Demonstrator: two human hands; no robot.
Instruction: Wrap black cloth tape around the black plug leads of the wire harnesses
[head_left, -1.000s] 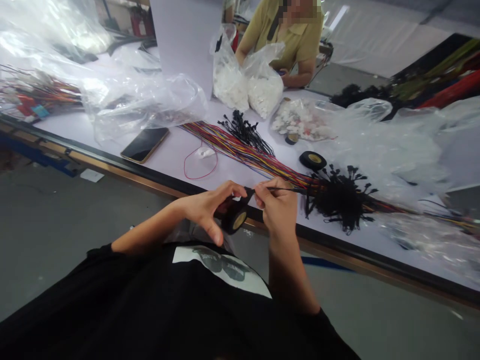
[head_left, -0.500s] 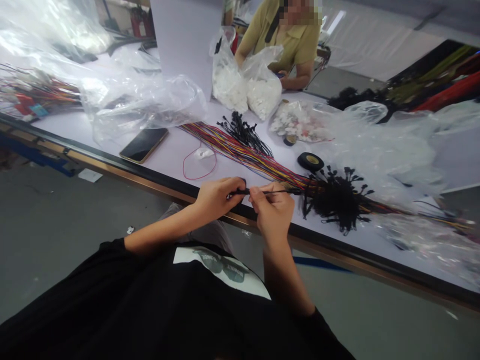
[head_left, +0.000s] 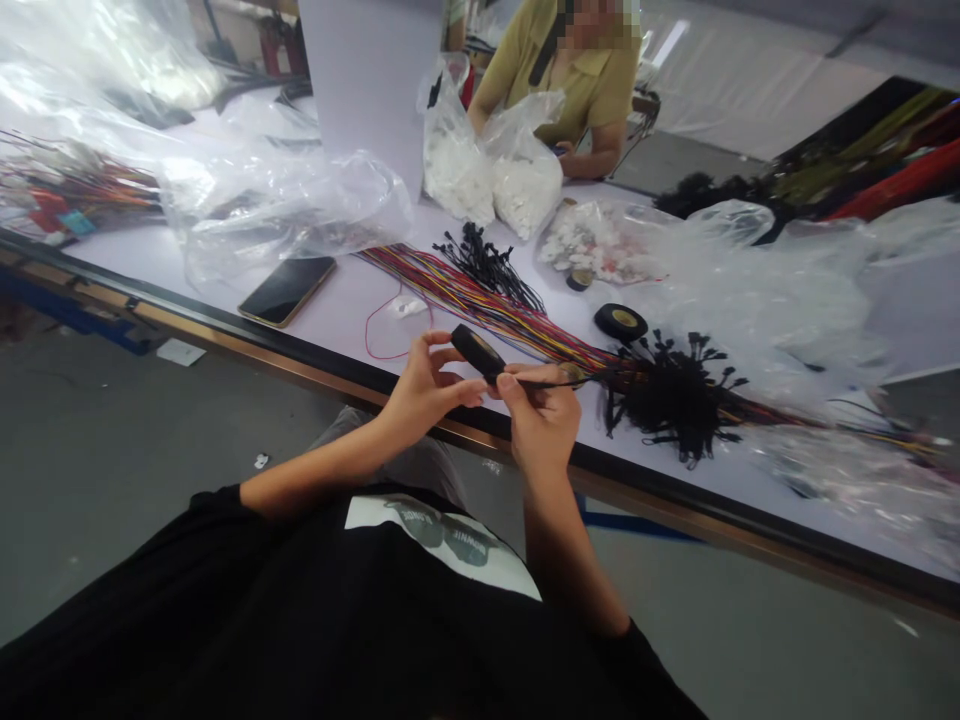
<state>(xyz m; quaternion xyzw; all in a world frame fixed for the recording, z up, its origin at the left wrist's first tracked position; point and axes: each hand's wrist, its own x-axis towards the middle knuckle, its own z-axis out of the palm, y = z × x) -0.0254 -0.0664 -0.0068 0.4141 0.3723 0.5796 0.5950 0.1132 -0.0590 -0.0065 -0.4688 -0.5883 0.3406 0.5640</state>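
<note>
above the near edge of the white worktable [head_left: 337,312], your two hands meet at a roll of black tape [head_left: 477,350] and a thin black cable [head_left: 544,384]. the roll is tilted, its yellowish core visible, and sits between the fingers of your left hand [head_left: 431,385] and the fingertips of your right. your left hand is open, thumb stretched out below the roll and fingers curved at its left side; whether those fingers touch it cannot be told. your right hand [head_left: 547,420] is closed in a pinch, thumb and forefinger gripping the thin black cable just beside the roll. the cable runs rightward from the pinch toward a dense cluster of black connector leads [head_left: 675,395], which lies over a long bundle of multicoloured wires [head_left: 480,305]. this bundle crosses the table diagonally beyond your hands. near the cluster, on its far side, lies a second tape roll [head_left: 621,322]; a smaller bunch of black leads [head_left: 487,262] rests beside the wires farther left. to the left of your hands are a loop of pink wire [head_left: 386,358] and, apart from it, a smartphone [head_left: 287,291]. at the far side, two clear bags of white pieces [head_left: 459,180] stand side by side before a co-worker in a yellow shirt [head_left: 611,95].
</note>
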